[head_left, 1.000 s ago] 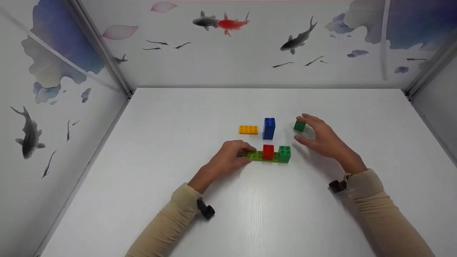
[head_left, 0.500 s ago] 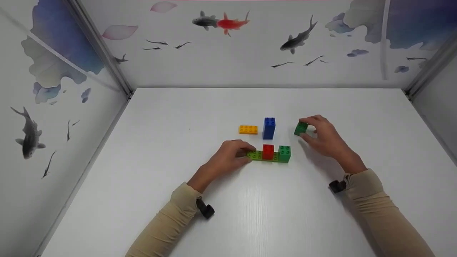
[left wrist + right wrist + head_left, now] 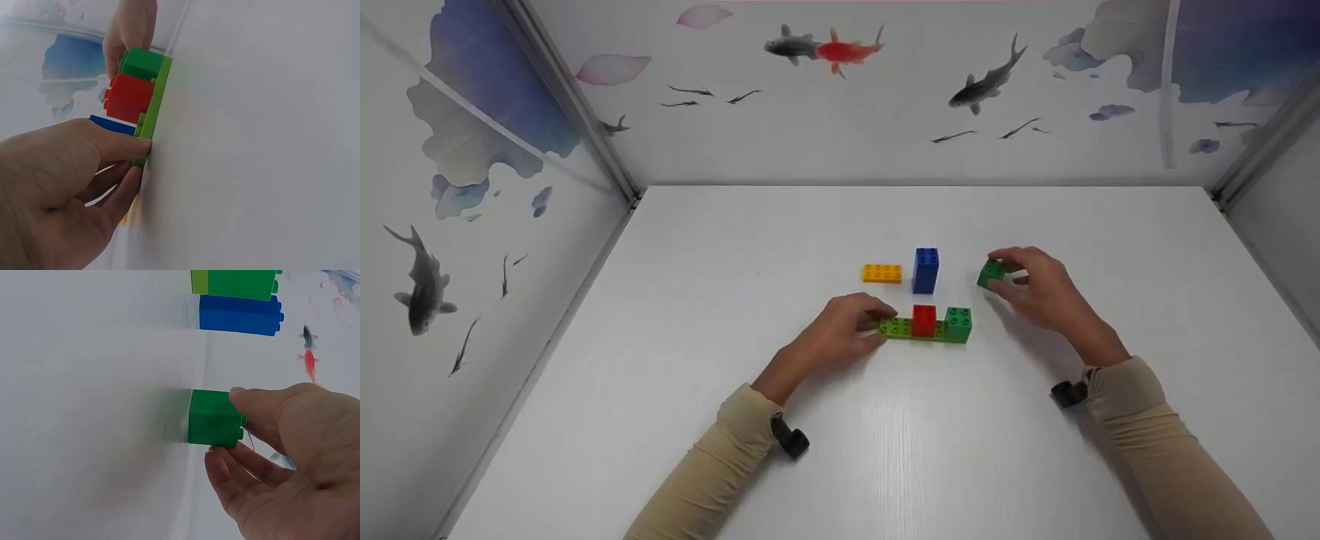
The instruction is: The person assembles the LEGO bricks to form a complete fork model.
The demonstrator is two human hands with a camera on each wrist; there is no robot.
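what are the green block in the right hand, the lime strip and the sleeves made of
Green block: probably hard plastic, smooth, slight sheen; crisp edges and moulded studs.
Lime strip: likely similar smooth plastic, from its studs and straight edges.
Sleeves: matte fabric, given the soft creases; fibre unclear.

Tan sleeves [image 3: 1181,450], black wrist cameras [image 3: 791,440]

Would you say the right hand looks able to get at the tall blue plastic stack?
Probably not immediately: the right hand pinches a small green plastic block, though nothing else stands between that hand and the blue stack.
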